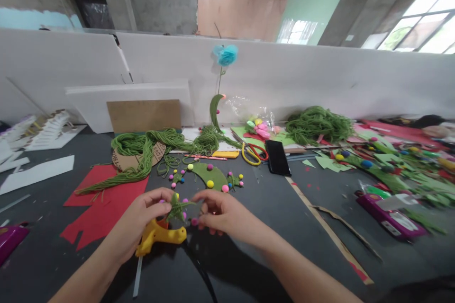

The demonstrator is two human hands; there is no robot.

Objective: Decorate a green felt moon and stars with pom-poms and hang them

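My left hand (156, 204) pinches a small green yarn-wrapped star (176, 209) with yellow and purple pom-poms on its tips. A strand of green yarn (189, 203) runs from the star to the curled fingers of my right hand (216, 210), which close on its end. By my right thumb is a pink pom-pom (194, 221); whether the thumb touches it is unclear. A yellow glue gun (161, 238) lies beneath my left hand. Just beyond are a green crescent (208, 175) edged with pom-poms and two more stars, one left (177, 178) and one right (234, 180).
Red paper (103, 203) and green yarn (138, 147) lie at left. Scissors (251, 154) and a black phone (278, 157) rest beyond my hands. A wooden strip (323, 222) and a purple package (389, 213) are at right. A blue flower (226, 55) stands against the white partition.
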